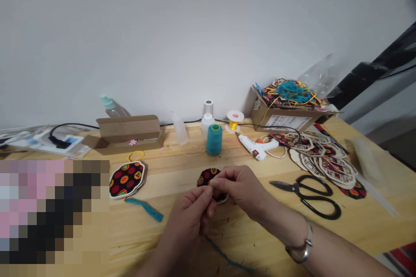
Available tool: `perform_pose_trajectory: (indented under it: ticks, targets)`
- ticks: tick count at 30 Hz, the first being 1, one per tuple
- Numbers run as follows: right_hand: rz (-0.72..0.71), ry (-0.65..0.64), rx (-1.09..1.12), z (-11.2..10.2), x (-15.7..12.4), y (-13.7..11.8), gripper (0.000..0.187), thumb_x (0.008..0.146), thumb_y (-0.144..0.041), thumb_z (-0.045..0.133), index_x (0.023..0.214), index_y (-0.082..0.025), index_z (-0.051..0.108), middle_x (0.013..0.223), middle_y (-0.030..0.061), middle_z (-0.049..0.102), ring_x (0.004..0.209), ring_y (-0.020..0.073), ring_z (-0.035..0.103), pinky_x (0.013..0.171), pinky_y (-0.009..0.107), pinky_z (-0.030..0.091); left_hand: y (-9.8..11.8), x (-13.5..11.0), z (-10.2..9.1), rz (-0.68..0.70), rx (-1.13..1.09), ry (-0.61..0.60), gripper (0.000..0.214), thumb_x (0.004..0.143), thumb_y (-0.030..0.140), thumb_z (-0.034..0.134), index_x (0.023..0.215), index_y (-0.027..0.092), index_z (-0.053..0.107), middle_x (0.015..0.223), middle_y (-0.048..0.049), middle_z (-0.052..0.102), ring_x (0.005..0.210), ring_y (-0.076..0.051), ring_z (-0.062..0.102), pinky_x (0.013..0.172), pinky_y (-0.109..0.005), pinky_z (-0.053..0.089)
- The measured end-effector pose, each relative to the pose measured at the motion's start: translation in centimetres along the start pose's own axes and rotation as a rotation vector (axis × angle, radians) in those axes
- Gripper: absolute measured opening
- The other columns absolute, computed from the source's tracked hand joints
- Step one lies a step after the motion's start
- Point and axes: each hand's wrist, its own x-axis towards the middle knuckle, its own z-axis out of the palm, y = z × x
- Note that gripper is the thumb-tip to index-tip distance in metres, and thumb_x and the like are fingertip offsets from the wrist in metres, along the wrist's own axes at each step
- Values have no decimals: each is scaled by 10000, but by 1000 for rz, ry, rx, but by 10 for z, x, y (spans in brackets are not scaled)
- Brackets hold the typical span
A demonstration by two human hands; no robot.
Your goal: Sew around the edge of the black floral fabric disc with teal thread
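Observation:
Both hands meet fingertip to fingertip over the table. My left hand is closed in a pinch, and a strand of teal thread trails out below it. My right hand also pinches at the same spot; what lies between its fingertips is too small to make out. Behind and partly under the fingers lies a black patterned fabric piece with red and orange motifs. To the left is a stack of similar pieces with a yellow loop and a teal tassel.
Black-handled scissors lie right of my right hand. Beyond stand a teal thread cone, a white glue gun and a yellow cord spool. Loose patterned pieces, a full cardboard box and an open carton surround the workspace.

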Motion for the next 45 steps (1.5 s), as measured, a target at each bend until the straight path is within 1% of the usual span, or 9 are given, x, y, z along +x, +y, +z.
perform_pose_trajectory:
  ticks: [8, 12, 14, 18, 21, 28, 37, 40, 45]
  targets:
    - [-249, 160, -521, -17, 1, -10, 299, 813, -379, 477, 720, -153, 650, 708, 53, 651, 687, 182, 572, 617, 278, 440, 0, 3, 0, -46, -93, 83, 224, 667, 331, 692, 734, 120, 660, 396, 90, 376, 336, -15, 215, 343, -158, 109]
    - [-277, 337, -759, -71, -31, -8, 251, 829, -343, 461, 916, -181, 632, 944, 141, 619, 853, 274, 539, 777, 396, 389, 1, 2, -1, -49, -148, 97, 231, 676, 328, 692, 759, 113, 676, 408, 97, 349, 359, -16, 197, 354, -157, 113]
    - [-246, 461, -1180, -105, -50, 7, 261, 836, -252, 392, 927, -164, 621, 977, 155, 605, 841, 284, 556, 760, 424, 409, 0, 2, -2, -39, -167, 98, 219, 677, 321, 692, 751, 115, 676, 411, 101, 333, 366, -18, 180, 358, -163, 109]
    - [-221, 416, -1503, -160, -75, 52, 294, 778, -137, 394, 983, -117, 603, 1018, 157, 605, 920, 273, 572, 807, 402, 451, -1, 4, -2, -21, -156, 120, 214, 668, 311, 697, 738, 110, 679, 410, 102, 333, 367, -17, 174, 361, -174, 100]
    - [-199, 419, -1518, -174, -79, 73, 356, 765, -99, 376, 1063, -114, 571, 1048, 146, 602, 950, 247, 577, 825, 368, 468, -2, 5, -1, 0, -131, 120, 231, 667, 319, 699, 744, 102, 689, 397, 107, 307, 366, -18, 175, 364, -181, 100]
    - [-72, 273, -1338, -160, -83, 45, 262, 675, -145, 483, 912, -170, 594, 927, 109, 606, 801, 228, 592, 720, 347, 485, 1, 4, 1, 21, -118, 177, 255, 614, 328, 735, 730, 104, 704, 384, 103, 331, 357, -16, 197, 357, -176, 110]
    - [-162, -3, -564, -87, -64, 0, 149, 669, -282, 590, 751, -184, 514, 738, 16, 534, 662, 148, 499, 580, 240, 436, 3, 4, 1, 37, -63, 234, 266, 610, 350, 733, 752, 127, 715, 426, 57, 488, 394, -47, 363, 393, -167, 240]
    - [-231, -59, -542, -75, -53, -8, 198, 653, -256, 581, 832, -181, 548, 750, 18, 527, 667, 148, 481, 574, 233, 416, 2, 5, -1, 58, -30, 219, 294, 616, 367, 722, 786, 127, 720, 437, 38, 519, 422, -84, 431, 426, -197, 302]
    - [-58, -237, -723, -67, -48, -26, 237, 767, -380, 512, 816, -159, 581, 659, -1, 484, 577, 113, 407, 501, 211, 349, 1, 5, -3, 102, -15, 206, 311, 639, 385, 702, 820, 134, 726, 429, 29, 533, 416, -104, 454, 431, -219, 318]
